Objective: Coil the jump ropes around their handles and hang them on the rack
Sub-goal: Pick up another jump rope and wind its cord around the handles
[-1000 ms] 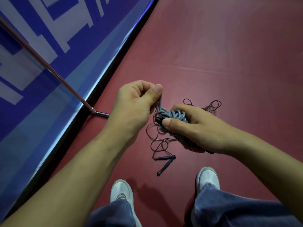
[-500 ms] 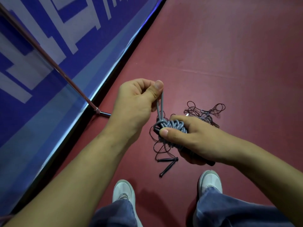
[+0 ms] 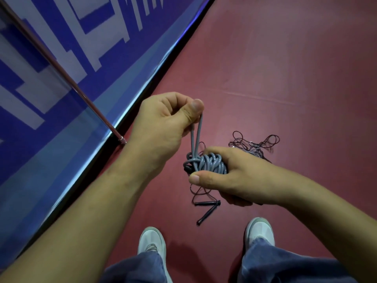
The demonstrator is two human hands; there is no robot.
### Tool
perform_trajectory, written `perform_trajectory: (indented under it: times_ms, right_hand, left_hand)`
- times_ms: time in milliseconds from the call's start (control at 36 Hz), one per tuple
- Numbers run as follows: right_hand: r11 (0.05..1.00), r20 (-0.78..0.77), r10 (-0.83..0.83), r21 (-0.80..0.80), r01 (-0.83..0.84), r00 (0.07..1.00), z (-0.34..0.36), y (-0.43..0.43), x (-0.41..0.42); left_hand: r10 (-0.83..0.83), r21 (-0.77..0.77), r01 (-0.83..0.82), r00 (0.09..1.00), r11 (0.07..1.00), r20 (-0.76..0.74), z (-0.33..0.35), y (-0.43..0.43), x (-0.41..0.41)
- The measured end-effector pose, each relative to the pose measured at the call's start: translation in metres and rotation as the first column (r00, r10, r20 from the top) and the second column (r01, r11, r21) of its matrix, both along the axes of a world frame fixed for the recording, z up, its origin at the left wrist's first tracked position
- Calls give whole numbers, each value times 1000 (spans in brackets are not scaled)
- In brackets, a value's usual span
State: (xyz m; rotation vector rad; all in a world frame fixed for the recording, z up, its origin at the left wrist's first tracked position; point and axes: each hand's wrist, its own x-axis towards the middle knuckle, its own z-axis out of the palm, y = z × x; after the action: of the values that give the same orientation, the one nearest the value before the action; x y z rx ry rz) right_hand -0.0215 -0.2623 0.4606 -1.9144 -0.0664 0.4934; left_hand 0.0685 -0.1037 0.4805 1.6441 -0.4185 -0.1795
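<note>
Coil (image 3: 210,162): I see it lying left-to-right, gripped in my right hand (image 3: 236,176).
Loop (image 3: 196,137): rises from its left end, pinched by my left hand (image 3: 163,123).

Blue denim jeans (image 3: 285,268) showed along the bottom edge, over white shoes (image 3: 152,240) with grey-green toe rims. The left hand (image 3: 161,123) and right hand (image 3: 242,176) were bare.
</note>
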Motion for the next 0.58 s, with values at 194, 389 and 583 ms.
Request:
perform_trajectory:
  times_ms: [194,389,583]
  right_hand:
    - [998,25,39,43,-40,999,23,28,1]
    - [995,173,23,96,-40,985,68,69,0]
    - [931,194,-51,365,-24,980,110,109,-5]
  left_hand:
    - [118,61,-122,990,991,74,34,22,-4]
    - [144,111,-157,983,981,115,94,67,-16]
    - [246,167,-298,929,940,276,177,114,-33]
